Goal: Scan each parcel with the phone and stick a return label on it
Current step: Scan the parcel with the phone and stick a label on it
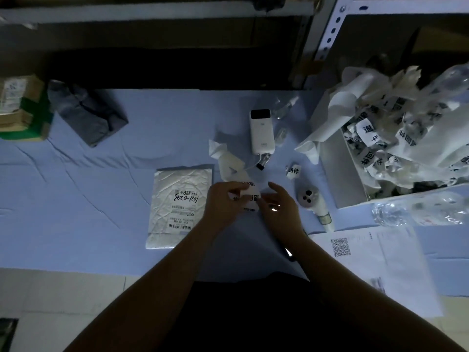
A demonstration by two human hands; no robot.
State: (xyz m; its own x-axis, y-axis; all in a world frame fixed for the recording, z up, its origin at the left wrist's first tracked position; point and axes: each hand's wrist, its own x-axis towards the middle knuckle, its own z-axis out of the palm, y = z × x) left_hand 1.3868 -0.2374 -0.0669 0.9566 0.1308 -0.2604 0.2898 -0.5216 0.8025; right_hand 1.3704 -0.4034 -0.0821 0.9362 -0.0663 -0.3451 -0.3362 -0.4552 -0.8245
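Pinching a strip of return labels (250, 196) just below the middle of the frame, the left hand (223, 204) has its fingers curled over the strip's left edge. The right hand (279, 207) meets the strip's right edge with its fingers half bent and its index finger lifted. The light is too dim to tell whether it grips the strip or only touches it.

Just left of the left hand, a flat white parcel (177, 207) lies on the blue cloth (101, 199), its printed shipping label and barcode facing up. A loose return label (293, 170) lies apart, up and to the right of the hands.

A white power bank (261, 130) lies above the hands with a cable at its lower end. A crumpled grey bag parcel (86, 115) sits in the upper left, beside stacked cartons (17, 105) at the left edge. A white box (340, 168) at the right overflows with crumpled label backing (406, 138). A sheet with a QR code (340, 246) lies at the lower right.
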